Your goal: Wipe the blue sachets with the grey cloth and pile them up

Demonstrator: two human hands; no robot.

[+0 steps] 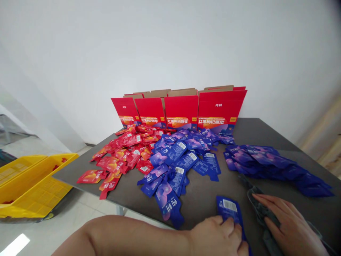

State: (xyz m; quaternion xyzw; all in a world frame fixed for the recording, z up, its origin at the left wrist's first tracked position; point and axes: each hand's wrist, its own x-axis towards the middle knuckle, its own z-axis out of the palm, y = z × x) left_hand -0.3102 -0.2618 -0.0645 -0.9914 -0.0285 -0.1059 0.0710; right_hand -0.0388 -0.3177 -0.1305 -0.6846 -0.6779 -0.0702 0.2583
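My left hand [220,236] reaches across the front of the table, its fingers curled over a blue pouch [229,207] that lies barcode side up. Beside it, my right hand [291,225] is closed on a dark grey cloth [257,206], which rests bunched on the tabletop. To the left spreads a loose heap of blue pouches [176,160] with pink and purple print. A row of overlapping blue pouches [271,163] lies beyond my right hand.
Red pouches [117,160] are heaped on the left of the dark grey table [250,131]. Several red cartons [181,106] with raised flaps stand along the back near the white wall. Yellow bins [45,188] sit on the floor at left, with red pieces inside.
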